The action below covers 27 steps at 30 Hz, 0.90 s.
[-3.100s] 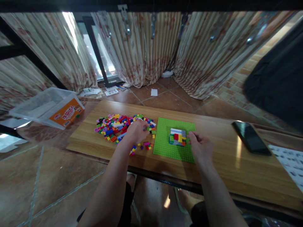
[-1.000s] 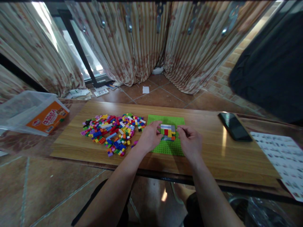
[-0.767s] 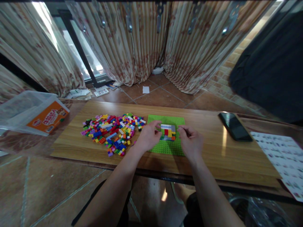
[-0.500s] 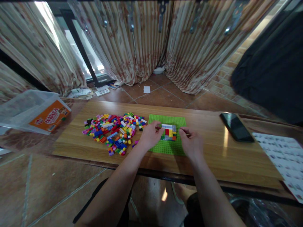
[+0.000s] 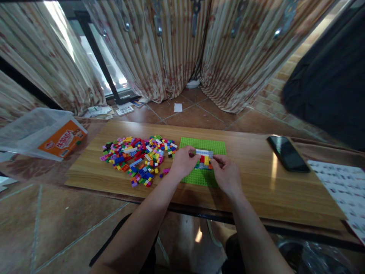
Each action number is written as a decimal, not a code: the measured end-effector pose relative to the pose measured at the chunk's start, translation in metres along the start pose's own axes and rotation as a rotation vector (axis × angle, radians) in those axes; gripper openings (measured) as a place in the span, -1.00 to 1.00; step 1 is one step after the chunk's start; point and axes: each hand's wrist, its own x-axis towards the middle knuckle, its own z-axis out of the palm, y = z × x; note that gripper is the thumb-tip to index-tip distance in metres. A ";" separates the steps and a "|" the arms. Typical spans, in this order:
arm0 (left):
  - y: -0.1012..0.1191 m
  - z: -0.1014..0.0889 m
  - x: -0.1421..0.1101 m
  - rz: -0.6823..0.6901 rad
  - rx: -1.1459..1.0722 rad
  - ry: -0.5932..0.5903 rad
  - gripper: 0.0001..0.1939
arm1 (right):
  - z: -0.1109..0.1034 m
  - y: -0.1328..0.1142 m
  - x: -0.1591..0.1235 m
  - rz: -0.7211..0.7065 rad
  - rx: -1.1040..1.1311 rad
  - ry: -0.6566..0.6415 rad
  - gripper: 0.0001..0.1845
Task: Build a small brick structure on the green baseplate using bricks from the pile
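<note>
A flat build of toy bricks (image 5: 204, 157), with white, grey, red, yellow, green and orange pieces, sits over the middle of a green studded baseplate (image 5: 203, 143). My left hand (image 5: 185, 163) grips the build's left edge, thumb towards me and fingers curled behind. At its right edge, my right hand (image 5: 227, 173) pinches the build between thumb and fingers. Both hands cover parts of the baseplate and the ends of the build. Whether the build is pressed onto the studs or just off them, I cannot tell.
A pile of loose mixed bricks (image 5: 138, 156) spreads over the wooden board (image 5: 253, 152) left of the baseplate. Further left stands a clear plastic box (image 5: 31, 133) with an orange label. A black phone (image 5: 288, 153) and a printed sheet (image 5: 336, 186) lie to the right.
My right hand has moved left from beside the build onto its right edge, its fingers closing there. My left hand stays at the left edge. The view has shifted slightly.
</note>
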 end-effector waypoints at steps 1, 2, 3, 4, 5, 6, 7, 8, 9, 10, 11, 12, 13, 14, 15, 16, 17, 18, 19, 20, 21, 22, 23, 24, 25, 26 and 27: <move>0.000 0.001 0.000 -0.002 -0.008 0.005 -0.79 | 0.001 0.000 -0.001 0.000 -0.008 0.001 -0.60; 0.000 0.001 -0.001 -0.002 -0.015 0.011 -0.79 | 0.001 0.000 -0.001 0.000 -0.016 0.003 -0.60; 0.000 0.002 -0.001 -0.002 -0.021 0.019 -0.80 | 0.002 0.001 -0.002 0.001 -0.024 0.007 -0.60; -0.001 0.003 -0.001 -0.001 -0.026 0.024 -0.80 | 0.002 0.001 -0.003 0.001 -0.031 0.009 -0.61; -0.001 0.003 -0.002 -0.001 -0.029 0.030 -0.80 | 0.003 0.001 -0.003 -0.001 -0.034 0.010 -0.61; -0.001 0.003 -0.002 0.000 -0.031 0.033 -0.80 | 0.003 0.001 -0.003 -0.004 -0.036 0.007 -0.61; -0.001 0.003 -0.002 0.002 -0.032 0.033 -0.80 | 0.003 0.001 -0.003 -0.009 -0.035 0.003 -0.61; -0.002 0.004 -0.003 0.003 -0.036 0.031 -0.80 | 0.003 0.001 -0.003 -0.013 -0.036 -0.002 -0.61; -0.002 0.004 -0.003 0.005 -0.041 0.028 -0.79 | 0.002 0.002 -0.002 -0.014 -0.038 -0.005 -0.60; -0.003 0.004 -0.003 0.008 -0.047 0.023 -0.79 | 0.002 0.002 -0.001 -0.014 -0.041 -0.008 -0.58; -0.004 0.004 -0.003 0.012 -0.052 0.020 -0.78 | 0.001 0.002 -0.001 -0.013 -0.043 -0.011 -0.57; -0.005 0.005 -0.004 0.020 -0.054 0.017 -0.77 | 0.000 0.003 0.000 -0.013 -0.044 -0.016 -0.56; -0.006 0.005 -0.004 0.028 -0.051 0.019 -0.77 | 0.000 0.002 0.000 -0.011 -0.048 -0.019 -0.55; -0.007 0.005 -0.004 0.040 -0.044 0.020 -0.76 | -0.001 0.002 0.000 -0.006 -0.054 -0.019 -0.54; -0.008 0.006 -0.004 0.055 -0.034 0.021 -0.76 | -0.001 0.001 0.000 0.000 -0.062 -0.018 -0.53; -0.009 0.006 -0.004 0.069 -0.025 0.022 -0.76 | -0.001 0.000 0.000 0.008 -0.072 -0.016 -0.51; -0.009 0.005 -0.004 0.082 -0.016 0.021 -0.76 | -0.001 -0.002 -0.001 0.018 -0.084 -0.013 -0.49; -0.009 0.005 -0.005 0.090 -0.008 0.020 -0.76 | 0.000 -0.003 -0.001 0.027 -0.099 -0.010 -0.46; -0.009 0.004 -0.005 0.096 0.001 0.018 -0.75 | 0.001 -0.005 -0.001 0.035 -0.118 -0.007 -0.44; -0.008 0.003 -0.005 0.098 0.011 0.015 -0.75 | 0.002 -0.006 -0.002 0.040 -0.140 -0.004 -0.43; -0.008 0.002 -0.006 0.099 0.022 0.012 -0.74 | 0.003 -0.008 -0.002 0.044 -0.166 0.001 -0.43; -0.007 0.000 -0.007 0.099 0.034 0.008 -0.74 | 0.005 -0.009 -0.002 0.049 -0.194 0.008 -0.43; -0.007 -0.001 -0.008 0.098 0.044 0.003 -0.74 | 0.006 -0.010 -0.002 0.056 -0.216 0.015 -0.44; -0.007 -0.003 -0.009 0.096 0.054 0.000 -0.74 | 0.007 -0.010 -0.001 0.062 -0.231 0.018 -0.46; -0.007 -0.004 -0.010 0.093 0.065 -0.001 -0.75 | 0.007 -0.011 -0.001 0.068 -0.239 0.017 -0.47; -0.007 -0.006 -0.011 0.087 0.077 0.000 -0.75 | 0.008 -0.011 0.000 0.074 -0.242 0.015 -0.48; -0.007 -0.008 -0.011 0.082 0.088 0.005 -0.74 | 0.008 -0.011 0.001 0.077 -0.243 0.011 -0.48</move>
